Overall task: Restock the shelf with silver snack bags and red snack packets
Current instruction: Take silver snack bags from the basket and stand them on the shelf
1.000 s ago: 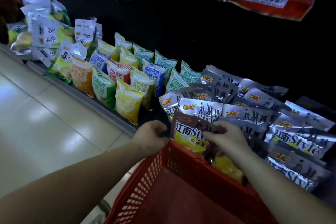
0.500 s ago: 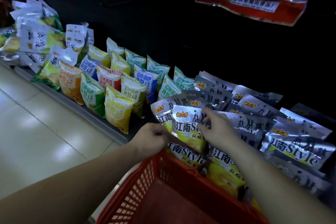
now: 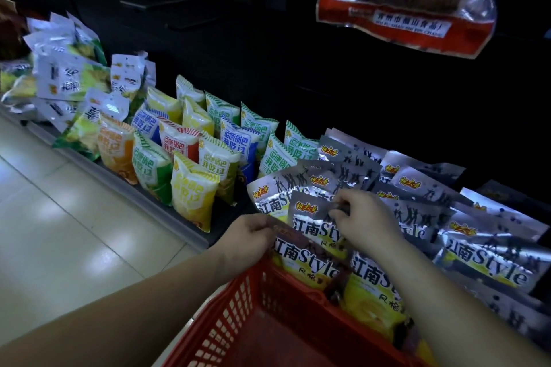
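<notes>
One silver bag [image 3: 313, 219] has just moved. A moment ago it was down at the basket [image 3: 238, 316], at 6 o'clock. Now it stands on the shelf [image 3: 167, 202], near the middle, at the front of the silver pile [image 3: 417, 185] that spreads out to 3 o'clock. The right hand [image 3: 365, 219] pinches its top edge with finger and thumb, so it has not let go yet. The left hand [image 3: 247, 237] is curled tight round the far rim of the basket. More bags [image 3: 307, 262] wait in the basket, just under the hands. So one more bag is nearly stocked, but there is more to do. A red packet [image 3: 408, 3] hangs at 1 o'clock, and no hand touches it.
</notes>
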`<state>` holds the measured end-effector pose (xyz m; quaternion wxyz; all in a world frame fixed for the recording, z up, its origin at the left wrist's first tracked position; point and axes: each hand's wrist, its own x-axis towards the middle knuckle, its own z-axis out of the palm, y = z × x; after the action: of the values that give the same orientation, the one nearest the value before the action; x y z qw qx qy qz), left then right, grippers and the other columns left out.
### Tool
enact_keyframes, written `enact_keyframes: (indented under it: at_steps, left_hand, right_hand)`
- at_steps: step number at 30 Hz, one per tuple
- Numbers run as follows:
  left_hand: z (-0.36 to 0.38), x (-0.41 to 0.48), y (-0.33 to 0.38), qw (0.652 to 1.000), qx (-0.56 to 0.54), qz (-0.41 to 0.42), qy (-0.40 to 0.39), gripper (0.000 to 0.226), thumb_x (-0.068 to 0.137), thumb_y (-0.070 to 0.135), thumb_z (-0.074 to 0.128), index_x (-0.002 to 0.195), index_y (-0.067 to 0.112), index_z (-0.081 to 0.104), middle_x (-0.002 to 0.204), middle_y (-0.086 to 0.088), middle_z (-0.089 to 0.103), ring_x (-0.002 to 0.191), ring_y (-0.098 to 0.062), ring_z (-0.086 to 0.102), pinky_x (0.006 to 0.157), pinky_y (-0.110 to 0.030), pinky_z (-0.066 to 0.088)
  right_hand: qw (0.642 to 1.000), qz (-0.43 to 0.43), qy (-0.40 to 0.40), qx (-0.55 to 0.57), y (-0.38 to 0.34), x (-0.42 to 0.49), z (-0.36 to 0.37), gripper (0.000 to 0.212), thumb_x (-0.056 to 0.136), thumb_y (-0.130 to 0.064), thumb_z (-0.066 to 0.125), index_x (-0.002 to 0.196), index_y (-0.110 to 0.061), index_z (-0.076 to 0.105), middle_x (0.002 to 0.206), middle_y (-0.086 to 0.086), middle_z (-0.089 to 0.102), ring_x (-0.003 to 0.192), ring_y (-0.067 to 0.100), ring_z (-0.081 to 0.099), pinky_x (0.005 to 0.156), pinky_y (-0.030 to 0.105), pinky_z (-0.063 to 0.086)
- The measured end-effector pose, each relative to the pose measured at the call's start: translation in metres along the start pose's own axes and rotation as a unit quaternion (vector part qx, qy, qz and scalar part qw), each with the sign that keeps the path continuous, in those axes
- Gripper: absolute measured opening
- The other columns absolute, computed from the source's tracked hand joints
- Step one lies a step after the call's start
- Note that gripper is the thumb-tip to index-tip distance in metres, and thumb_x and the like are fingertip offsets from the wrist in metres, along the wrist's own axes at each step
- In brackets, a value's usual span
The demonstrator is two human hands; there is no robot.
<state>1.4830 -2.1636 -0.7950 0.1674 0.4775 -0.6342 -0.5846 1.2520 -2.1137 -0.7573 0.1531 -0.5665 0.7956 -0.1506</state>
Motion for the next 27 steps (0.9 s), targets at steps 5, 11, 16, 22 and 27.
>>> enact_keyframes:
  at_steps: [5, 11, 16, 22, 27]
  left_hand:
    - [-0.004, -0.002, 0.015, 0.995, -0.093, -0.024, 0.009, 0.031, 0.087, -0.006, 0.043, 0.079, 0.002, 0.072, 0.085, -0.025, 0.068, 0.079, -0.036, 0.063, 0.073, -0.042, 0.052]
    - [-0.002, -0.007, 0.025, 0.994, -0.080, -0.074, 0.028, 0.028, 0.102, 0.027, 0.052, 0.101, 0.015, 0.077, 0.096, -0.002, 0.079, 0.096, -0.019, 0.072, 0.096, -0.041, 0.051]
    - [0.003, -0.015, 0.021, 0.996, 0.071, 0.034, -0.049, 0.023, 0.084, 0.006, 0.072, 0.097, 0.025, 0.076, 0.090, -0.001, 0.075, 0.083, -0.016, 0.071, 0.076, -0.033, 0.058]
    - [0.004, -0.017, 0.008, 0.953, 0.267, 0.107, -0.098, 0.023, 0.090, 0.015, 0.072, 0.083, 0.037, 0.067, 0.087, 0.016, 0.066, 0.078, -0.002, 0.062, 0.074, -0.031, 0.055]
    - [-0.006, -0.035, -0.008, 0.950, 0.277, 0.101, -0.102, 0.022, 0.092, 0.016, 0.062, 0.089, 0.038, 0.061, 0.096, 0.012, 0.070, 0.091, -0.010, 0.066, 0.085, -0.042, 0.057]
  right_hand:
    - [0.998, -0.018, 0.012, 0.055, -0.010, -0.007, -0.025, 0.018, 0.091, -0.022, 0.067, 0.080, -0.032, 0.056, 0.084, -0.017, 0.063, 0.082, 0.014, 0.061, 0.072, 0.035, 0.052]
    - [0.995, -0.078, 0.041, 0.044, -0.021, -0.026, -0.049, 0.023, 0.092, -0.031, 0.071, 0.077, -0.040, 0.056, 0.083, -0.020, 0.065, 0.086, 0.014, 0.063, 0.077, 0.037, 0.055]
    - [0.994, -0.062, 0.035, 0.082, -0.014, -0.044, -0.050, 0.014, 0.094, -0.030, 0.072, 0.086, -0.035, 0.062, 0.086, -0.017, 0.066, 0.084, 0.014, 0.064, 0.077, 0.040, 0.056]
    - [0.984, -0.051, 0.075, 0.152, -0.014, -0.047, -0.052, 0.024, 0.092, -0.026, 0.074, 0.078, -0.038, 0.058, 0.081, -0.017, 0.065, 0.083, 0.009, 0.064, 0.079, 0.041, 0.057]
    - [0.989, -0.060, 0.044, 0.129, -0.020, -0.062, -0.044, 0.014, 0.094, -0.030, 0.072, 0.083, -0.031, 0.062, 0.079, -0.013, 0.067, 0.080, 0.014, 0.065, 0.075, 0.042, 0.057]
